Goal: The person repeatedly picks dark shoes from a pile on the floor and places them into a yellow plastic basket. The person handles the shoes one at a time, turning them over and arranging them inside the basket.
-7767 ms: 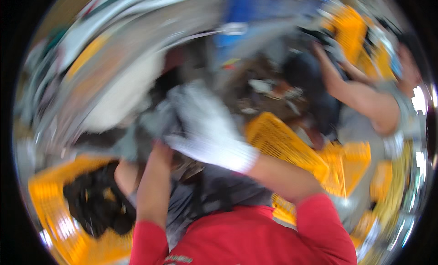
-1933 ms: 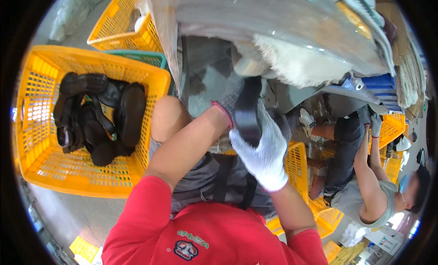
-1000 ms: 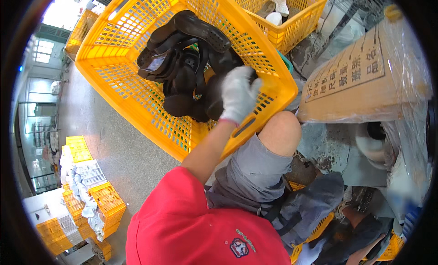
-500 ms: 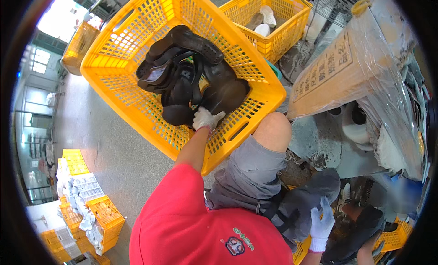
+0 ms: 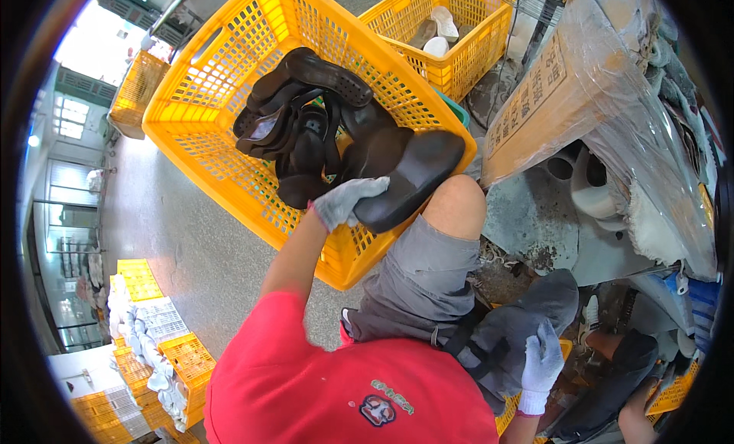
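Our left hand [image 5: 345,201], in a grey-white glove, has its grip closed loosely over the near edge of a black shoe sole [image 5: 413,180]; fingers lie on top of it, thumb side hidden, so we can't tell how firmly it is pinched. That sole sits at the 5 o'clock corner of the big yellow basket [image 5: 222,149], tilted up on the basket wall and touching our bare knee [image 5: 456,208].

Behind it, toward 11 o'clock, a pile of black soles [image 5: 302,123] fills the middle of the basket, overlapping each other.

Our right hand [image 5: 541,360], also gloved, is low at 5 o'clock of the view, fingers spread flat on a dark grey bag [image 5: 527,314] by our grey shorts [image 5: 417,279]; nothing visibly gripped.

At 1 o'clock from the big basket stands a second yellow basket [image 5: 451,50] with pale soles [image 5: 440,31] inside. To the right, a plastic-wrapped cardboard box [image 5: 566,92] lies over pale foam pieces [image 5: 589,176]. At 7 o'clock, well apart on the concrete floor [image 5: 176,245], stacked yellow crates [image 5: 145,329] hold white parts.
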### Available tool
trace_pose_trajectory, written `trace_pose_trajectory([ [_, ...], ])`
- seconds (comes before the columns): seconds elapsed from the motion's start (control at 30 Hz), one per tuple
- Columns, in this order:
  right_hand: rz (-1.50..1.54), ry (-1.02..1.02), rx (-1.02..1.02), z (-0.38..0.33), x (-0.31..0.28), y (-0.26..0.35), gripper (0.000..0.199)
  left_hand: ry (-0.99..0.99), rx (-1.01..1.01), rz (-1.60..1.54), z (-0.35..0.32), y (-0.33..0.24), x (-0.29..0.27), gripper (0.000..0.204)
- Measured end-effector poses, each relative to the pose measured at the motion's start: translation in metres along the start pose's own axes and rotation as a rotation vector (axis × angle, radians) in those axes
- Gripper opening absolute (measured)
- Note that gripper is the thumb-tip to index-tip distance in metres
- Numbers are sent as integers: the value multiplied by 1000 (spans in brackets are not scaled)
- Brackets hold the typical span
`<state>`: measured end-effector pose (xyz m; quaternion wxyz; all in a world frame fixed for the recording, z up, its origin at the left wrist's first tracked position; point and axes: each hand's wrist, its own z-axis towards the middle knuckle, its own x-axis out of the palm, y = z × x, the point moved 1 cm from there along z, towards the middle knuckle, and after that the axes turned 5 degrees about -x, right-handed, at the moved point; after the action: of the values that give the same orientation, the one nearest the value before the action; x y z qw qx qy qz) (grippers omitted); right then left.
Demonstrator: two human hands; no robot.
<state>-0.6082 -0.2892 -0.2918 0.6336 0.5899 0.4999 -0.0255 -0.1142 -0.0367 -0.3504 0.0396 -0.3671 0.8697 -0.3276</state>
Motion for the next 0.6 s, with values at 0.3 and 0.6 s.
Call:
trace_pose_trajectory([
  [0.3,1502,319,436,20,-12,65,64,-157,1327,1512,-137,-23,171,23],
  [0.6,555,-515,185,-31,-47,28,47,472,-359,-392,18,9,382,36],
])
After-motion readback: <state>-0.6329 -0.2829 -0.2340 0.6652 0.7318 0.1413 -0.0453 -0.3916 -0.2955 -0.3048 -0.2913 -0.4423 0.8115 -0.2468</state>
